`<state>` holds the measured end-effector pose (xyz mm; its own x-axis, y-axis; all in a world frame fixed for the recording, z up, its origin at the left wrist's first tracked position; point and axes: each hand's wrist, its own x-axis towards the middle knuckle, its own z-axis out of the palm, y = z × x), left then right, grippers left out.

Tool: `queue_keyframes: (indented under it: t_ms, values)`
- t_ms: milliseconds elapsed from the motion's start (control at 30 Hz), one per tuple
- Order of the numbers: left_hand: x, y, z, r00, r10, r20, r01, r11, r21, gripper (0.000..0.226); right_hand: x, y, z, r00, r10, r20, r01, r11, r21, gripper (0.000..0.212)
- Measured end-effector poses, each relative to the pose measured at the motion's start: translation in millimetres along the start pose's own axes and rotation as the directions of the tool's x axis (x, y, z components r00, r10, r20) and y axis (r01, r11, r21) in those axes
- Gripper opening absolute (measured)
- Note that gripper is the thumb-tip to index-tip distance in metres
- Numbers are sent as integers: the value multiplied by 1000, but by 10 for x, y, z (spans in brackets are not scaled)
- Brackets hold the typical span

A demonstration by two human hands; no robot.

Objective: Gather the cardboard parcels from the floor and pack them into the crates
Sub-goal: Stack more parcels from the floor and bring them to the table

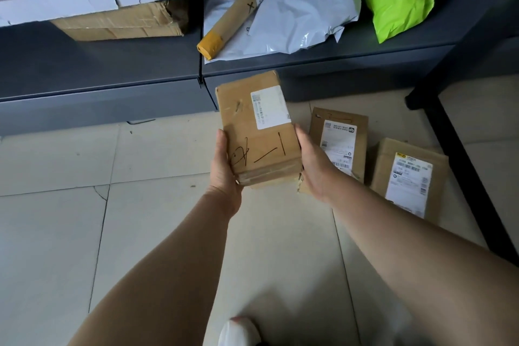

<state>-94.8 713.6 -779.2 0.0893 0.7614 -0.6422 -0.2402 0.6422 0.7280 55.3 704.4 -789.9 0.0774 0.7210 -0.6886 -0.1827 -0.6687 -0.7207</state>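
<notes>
Parcel [258, 132] in hand was gripped from both sides, the left hand [224, 168] and right hand [314, 168] pressed flat on its long edges, its long axis pointing away toward the grey crates [309, 76] just beyond it. Three cardboard parcels were counted: the held one, and two [339, 140] [407, 177] lying on the floor to its right, nearer the right hand.
</notes>
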Motion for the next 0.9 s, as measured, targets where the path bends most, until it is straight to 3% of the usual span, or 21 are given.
queue_keyframes:
  t_ms: [200, 333, 367, 733, 867, 900]
  values:
    - [-689, 488, 197, 1000, -28, 3, 28, 1000, 15, 57, -845, -522, -26, 999, 27, 34, -27, 1000, -6, 94]
    - [-1349, 806, 382, 996, -87, -6, 87, 995, 52, 60, -1529, -838, -114, 996, 58, 73, -55, 998, -42, 43]
    - [-1505, 885, 420, 994, -103, -19, 104, 993, 46, 60, -1677, -905, -137, 994, 72, 82, -68, 996, -55, 39]
    - [-3117, 2207, 1062, 994, -96, -60, 95, 995, -16, 58, -3335, -2357, -182, 993, 89, 72, -84, 994, -67, 50]
    - [-3707, 2725, 1345, 996, -45, -80, 45, 999, 3, 61, -3806, -2843, -266, 996, 39, 84, -33, 997, -72, 111]
    - [-3855, 2839, 1414, 996, -36, -80, 37, 999, 9, 62, -3975, -2963, -298, 994, 29, 103, -21, 996, -83, 111]
